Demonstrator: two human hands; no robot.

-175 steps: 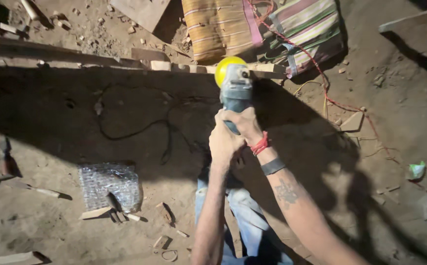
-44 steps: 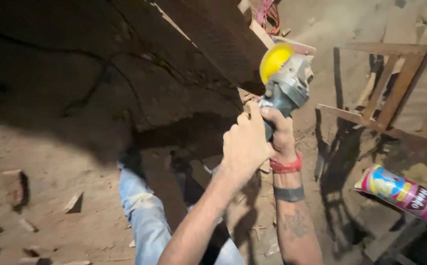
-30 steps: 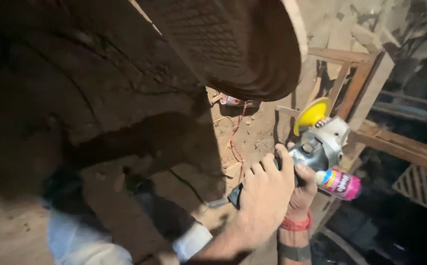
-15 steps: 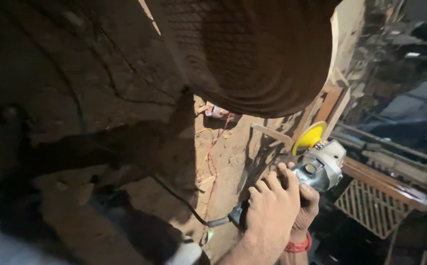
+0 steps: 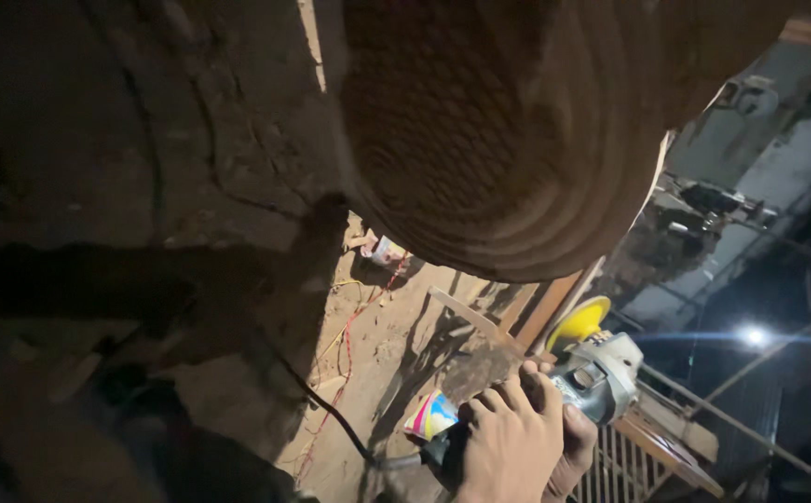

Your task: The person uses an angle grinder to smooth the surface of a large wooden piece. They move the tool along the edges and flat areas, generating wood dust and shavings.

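Both my hands grip a grey angle grinder with a yellow guard at the lower right. My left hand wraps the tool's body from above, knuckles toward the camera. My right hand holds it from underneath and is mostly hidden behind the left. The grinder's black cord trails left across the dirt floor. A colourful spray can lies just left of my left hand. Whether the disc is turning cannot be told.
A big round, ribbed brown object hangs close to the camera and fills the top middle. Wooden frames and slats stand behind the grinder. A thin red wire runs over the sandy floor. A bright lamp shines at the right.
The view has swung from the wooden board on the floor to the right and up. The grinder, still in both hands, now sits lower right, and the brown round object fills the top.
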